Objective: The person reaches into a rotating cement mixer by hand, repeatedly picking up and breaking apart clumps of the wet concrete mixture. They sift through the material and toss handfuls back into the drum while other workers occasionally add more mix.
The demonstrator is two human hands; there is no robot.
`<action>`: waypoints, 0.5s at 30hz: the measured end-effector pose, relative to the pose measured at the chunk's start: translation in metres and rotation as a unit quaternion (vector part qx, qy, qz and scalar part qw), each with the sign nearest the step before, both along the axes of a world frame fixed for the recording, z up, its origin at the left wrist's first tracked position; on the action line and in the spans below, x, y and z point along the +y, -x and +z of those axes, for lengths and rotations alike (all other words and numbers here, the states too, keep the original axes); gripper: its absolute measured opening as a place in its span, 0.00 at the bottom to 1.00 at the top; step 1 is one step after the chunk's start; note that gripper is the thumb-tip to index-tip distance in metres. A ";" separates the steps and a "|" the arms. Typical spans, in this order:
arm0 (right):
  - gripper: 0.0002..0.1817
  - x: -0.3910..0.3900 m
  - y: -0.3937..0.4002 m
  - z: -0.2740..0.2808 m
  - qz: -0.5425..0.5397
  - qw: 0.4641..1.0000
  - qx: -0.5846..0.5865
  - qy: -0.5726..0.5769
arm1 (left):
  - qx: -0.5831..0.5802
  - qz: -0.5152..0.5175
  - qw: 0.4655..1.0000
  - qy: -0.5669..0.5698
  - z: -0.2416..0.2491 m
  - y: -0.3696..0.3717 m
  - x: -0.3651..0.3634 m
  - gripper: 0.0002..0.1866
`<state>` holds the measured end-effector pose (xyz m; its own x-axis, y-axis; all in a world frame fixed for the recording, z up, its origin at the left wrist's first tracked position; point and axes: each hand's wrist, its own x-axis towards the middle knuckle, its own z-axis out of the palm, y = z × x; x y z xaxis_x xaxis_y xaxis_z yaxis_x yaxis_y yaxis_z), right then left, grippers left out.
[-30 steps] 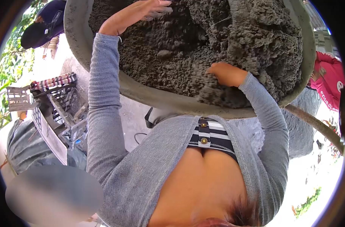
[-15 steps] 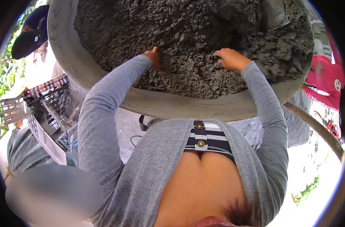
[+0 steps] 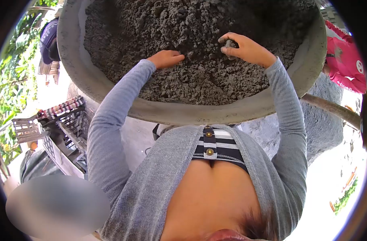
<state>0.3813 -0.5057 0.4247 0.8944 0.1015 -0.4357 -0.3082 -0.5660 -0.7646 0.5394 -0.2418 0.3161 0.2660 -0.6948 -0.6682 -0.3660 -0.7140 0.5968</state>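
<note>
A large round basin (image 3: 199, 114) with a pale, caked rim holds a crumbly, damp grey mixture (image 3: 199, 84). My right hand (image 3: 248, 49) is above the mixture at right of centre, with thumb and fingers closed around a grey lump (image 3: 231, 47). To its left, my left hand (image 3: 166, 59) rests palm down at the surface of the mixture. Its thumb is stretched out apart from the bent fingers, and no held lump shows. The left fingertips are partly hidden against the crumbs. A looser heap rises just beyond both hands.
A person in a red shirt (image 3: 344, 60) is at the basin's right, beside a wooden pole (image 3: 332, 108). A dark cap (image 3: 49, 40) shows at upper left. Plastic crates (image 3: 67, 132) with a checked cloth (image 3: 62, 108) stand at left.
My right hand has risen slightly away from me and now grips a grey lump. My left hand has turned, its thumb pointing right. The mixture is heaped higher in the middle.
</note>
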 end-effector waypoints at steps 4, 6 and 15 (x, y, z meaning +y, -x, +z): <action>0.15 0.052 0.040 0.003 -0.016 0.985 -0.167 0.043 | 0.004 -0.178 0.964 0.197 0.081 0.061 0.005 0.22; 0.13 0.072 0.071 -0.006 0.219 0.968 0.111 -0.055 | 0.275 -0.094 0.957 0.000 0.097 0.105 0.021 0.21; 0.13 0.079 0.090 -0.009 0.127 0.992 -0.007 -0.018 | 0.033 -0.180 0.955 0.233 0.073 0.121 0.033 0.18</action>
